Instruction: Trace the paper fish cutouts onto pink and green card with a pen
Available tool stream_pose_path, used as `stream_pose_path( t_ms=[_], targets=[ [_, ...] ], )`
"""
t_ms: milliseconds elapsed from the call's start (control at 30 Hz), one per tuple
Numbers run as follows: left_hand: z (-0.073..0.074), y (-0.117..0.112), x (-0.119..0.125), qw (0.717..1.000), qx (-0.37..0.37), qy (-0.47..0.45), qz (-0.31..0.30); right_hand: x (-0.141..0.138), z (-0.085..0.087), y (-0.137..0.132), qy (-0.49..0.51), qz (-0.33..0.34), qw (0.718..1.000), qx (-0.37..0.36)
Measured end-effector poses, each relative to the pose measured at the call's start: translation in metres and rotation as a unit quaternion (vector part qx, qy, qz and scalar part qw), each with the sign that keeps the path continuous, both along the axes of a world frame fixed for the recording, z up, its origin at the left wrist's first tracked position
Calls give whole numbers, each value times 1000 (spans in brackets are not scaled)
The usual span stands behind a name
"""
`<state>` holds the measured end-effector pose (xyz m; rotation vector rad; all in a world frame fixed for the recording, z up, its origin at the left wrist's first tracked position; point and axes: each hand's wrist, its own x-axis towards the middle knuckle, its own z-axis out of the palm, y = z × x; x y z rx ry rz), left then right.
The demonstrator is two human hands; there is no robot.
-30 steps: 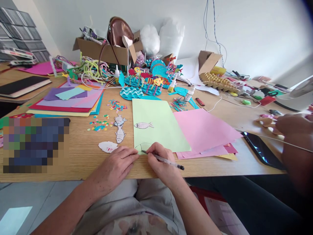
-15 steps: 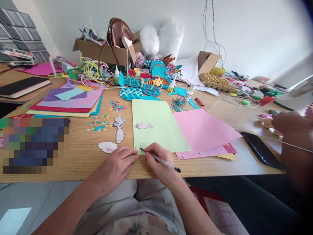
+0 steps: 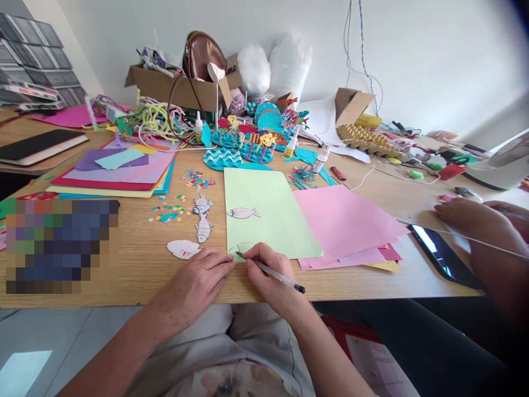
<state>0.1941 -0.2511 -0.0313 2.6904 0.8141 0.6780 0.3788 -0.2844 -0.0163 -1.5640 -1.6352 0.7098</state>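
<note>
My right hand [image 3: 270, 273] grips a clear pen [image 3: 279, 274] with a black end. Its tip touches the bottom left of a light green sheet [image 3: 281, 215], where a fish outline [image 3: 243, 248] shows, partly hidden by my fingers. With fingers stretched out, my left hand [image 3: 202, 278] lies flat on the table and the sheet's lower corner. A white paper fish [image 3: 244, 213] lies on the sheet's left side. Left of the sheet are fish cut-outs [image 3: 204, 227] and a white leaf-shaped paper piece [image 3: 182, 249], close to my left hand.
Pink sheets [image 3: 347, 220] lie partly under the green one. Stacked coloured paper [image 3: 111, 176], confetti dots [image 3: 169, 209], glue bottles [image 3: 320, 161] and blue wavy crafts [image 3: 223, 158] surround it. A phone [image 3: 442, 253] sits at right beside another person's hand [image 3: 467, 220].
The pen tip has barely moved, and my left hand stays in place. At right, the other person's hands have shifted lower, and the phone's screen now reflects more light.
</note>
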Motion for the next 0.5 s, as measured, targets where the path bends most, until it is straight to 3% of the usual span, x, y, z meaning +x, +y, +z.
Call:
stream_pose_path(
  t_ms=[500],
  targets=[
    [2, 0, 0, 1000, -10, 4, -4, -1, 0, 0, 5, 5, 1000, -1]
  ],
)
